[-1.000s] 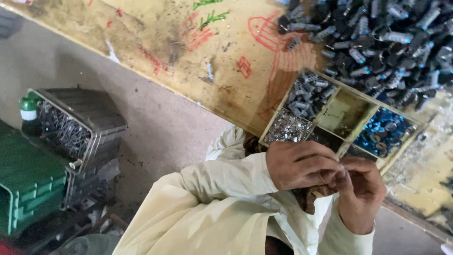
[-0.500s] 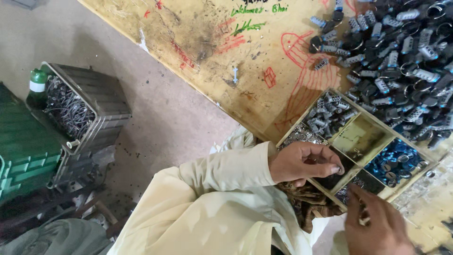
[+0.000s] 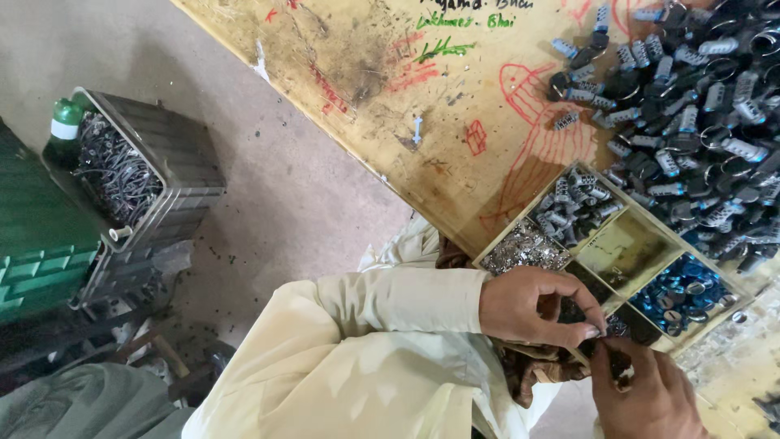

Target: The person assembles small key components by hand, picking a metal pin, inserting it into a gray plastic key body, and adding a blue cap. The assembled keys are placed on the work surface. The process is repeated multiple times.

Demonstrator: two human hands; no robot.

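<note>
Pinching a small dark metal part (image 3: 603,340) between them, the left hand (image 3: 536,307) and right hand (image 3: 650,398) have rejoined beside the divided yellow sorting tray (image 3: 626,252), after the right dipped away.

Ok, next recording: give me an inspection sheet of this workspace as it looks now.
Surface: yellow wooden table, scribbled on in red and green.
Job's things: divided tray holding grey, silver and blue small parts; one compartment bare.
Clutter: heap of dark and grey parts on the table's far side.
Grippers: left hand and right hand meet fingertip to fingertip over the tray's near edge; any pinched piece too small to tell.
Cables: nothing seen.
Surroundings: concrete floor, grey crate of metal pieces, green crate, green bottle.
</note>
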